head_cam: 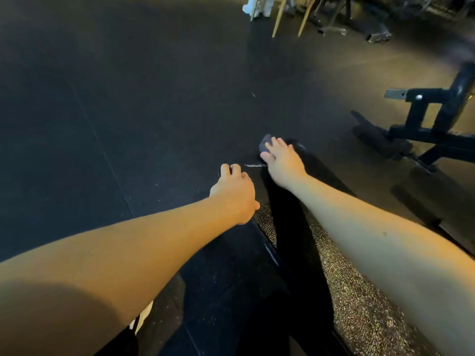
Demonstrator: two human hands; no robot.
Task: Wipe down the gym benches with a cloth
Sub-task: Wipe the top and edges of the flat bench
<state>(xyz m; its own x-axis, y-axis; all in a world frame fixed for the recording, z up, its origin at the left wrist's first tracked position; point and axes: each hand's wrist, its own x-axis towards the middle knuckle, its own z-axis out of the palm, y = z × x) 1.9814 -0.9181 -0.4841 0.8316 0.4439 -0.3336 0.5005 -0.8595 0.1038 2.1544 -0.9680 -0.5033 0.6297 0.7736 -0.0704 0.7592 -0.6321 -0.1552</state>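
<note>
From my feed, the black rubber floor (102,104) fills everything from 7 o'clock round to 12, with thin seams running across it and a warm glare lightening it toward 2 o'clock. The bench (359,317) comes in from 5 o'clock and runs up to just right of centre. Its dark pad has a speckled, grainy sheen wherever the light catches it. At 3 o'clock a black steel frame (431,116) of some other equipment stands on the floor, well apart from the bench. At 12 to 1 o'clock I see pale wooden legs (280,19) and, beside them, something white (257,6).

The cloth (264,145), grey-blue, sits at the far end of the bench, just right of centre. My right hand (282,163) lies flat on it, fingers (279,143) straight and spread, pressing rather than grasping. The palm hides most of the cloth, and only a bunched corner shows at the hand's 10 o'clock.

My left hand (235,194) is at the bench's left edge, near the other hand. Its fingers (226,169) are curled, but I cannot tell whether they grasp the edge or nothing. The bench's near end is cut off at the bottom, its legs are out of sight, and the far gear at 1 o'clock is too blurred to identify.
</note>
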